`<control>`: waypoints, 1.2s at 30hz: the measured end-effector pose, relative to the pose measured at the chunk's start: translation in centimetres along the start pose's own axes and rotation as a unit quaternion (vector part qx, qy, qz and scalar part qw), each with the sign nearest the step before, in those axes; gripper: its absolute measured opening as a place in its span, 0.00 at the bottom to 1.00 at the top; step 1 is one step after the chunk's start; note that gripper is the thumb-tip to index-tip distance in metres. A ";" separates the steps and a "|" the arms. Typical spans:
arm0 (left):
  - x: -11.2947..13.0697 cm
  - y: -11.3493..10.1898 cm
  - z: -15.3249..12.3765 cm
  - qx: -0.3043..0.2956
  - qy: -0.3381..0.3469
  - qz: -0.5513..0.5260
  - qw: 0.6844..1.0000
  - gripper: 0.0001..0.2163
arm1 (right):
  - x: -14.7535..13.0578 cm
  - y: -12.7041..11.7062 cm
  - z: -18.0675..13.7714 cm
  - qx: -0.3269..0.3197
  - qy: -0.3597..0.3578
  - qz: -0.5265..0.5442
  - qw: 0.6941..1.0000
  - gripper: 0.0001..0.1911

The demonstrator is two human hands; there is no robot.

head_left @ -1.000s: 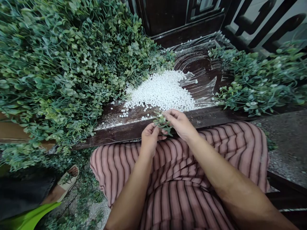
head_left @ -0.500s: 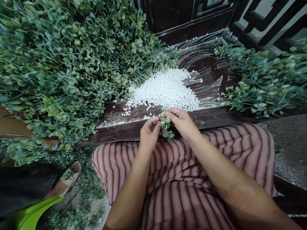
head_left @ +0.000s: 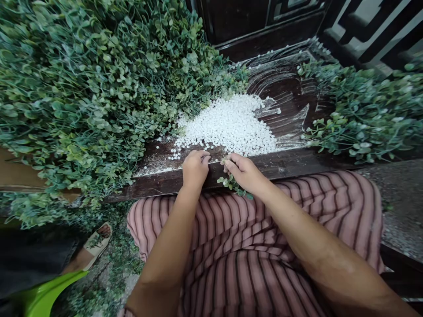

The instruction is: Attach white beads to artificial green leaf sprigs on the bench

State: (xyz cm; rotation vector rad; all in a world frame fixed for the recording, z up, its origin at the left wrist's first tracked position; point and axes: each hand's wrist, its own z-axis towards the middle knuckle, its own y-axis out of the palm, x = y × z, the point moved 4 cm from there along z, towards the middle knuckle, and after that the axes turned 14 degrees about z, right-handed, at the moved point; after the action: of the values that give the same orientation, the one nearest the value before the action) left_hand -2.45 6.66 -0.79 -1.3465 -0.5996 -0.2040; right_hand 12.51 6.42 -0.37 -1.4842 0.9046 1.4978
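Right now, the leafy sprig [head_left: 235, 186] hangs over the front edge of the bench [head_left: 291, 162], pinched in my right hand [head_left: 245, 172] between thumb and fingers. I judge the step in hand as handling this one sprig; the next move calls for keeping that pinch steady while my other hand works. Its long axis seems to slant from eleven to five o'clock, leafy end pointing down at my lap, though my fingers hide part of it. Near nine o'clock from it, my left hand [head_left: 194, 169] is curled; whether it grips anything, I cannot tell. White beads [head_left: 228, 125] lie heaped at twelve, piled foliage [head_left: 99, 88] at ten, a smaller bunch [head_left: 363, 116] at two.
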 end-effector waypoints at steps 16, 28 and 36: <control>0.9 1.0 -4.2 -0.087 -0.166 -0.487 0.853 0.08 | -0.1 1.7 -0.7 0.042 -0.035 0.082 0.995 0.13; 0.8 1.1 -4.7 -0.154 -0.174 -0.508 0.829 0.11 | 0.2 1.7 -0.8 0.050 -0.027 0.125 0.991 0.13; 0.6 1.2 -4.6 -0.164 -0.160 -0.520 0.823 0.11 | 0.1 1.2 -0.9 0.048 -0.015 0.155 0.987 0.11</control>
State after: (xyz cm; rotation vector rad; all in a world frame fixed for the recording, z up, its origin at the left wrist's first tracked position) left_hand -0.01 2.71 -1.96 -1.2515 -1.6245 -1.0211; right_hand 11.79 5.15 -0.54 -1.2901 1.2152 1.6670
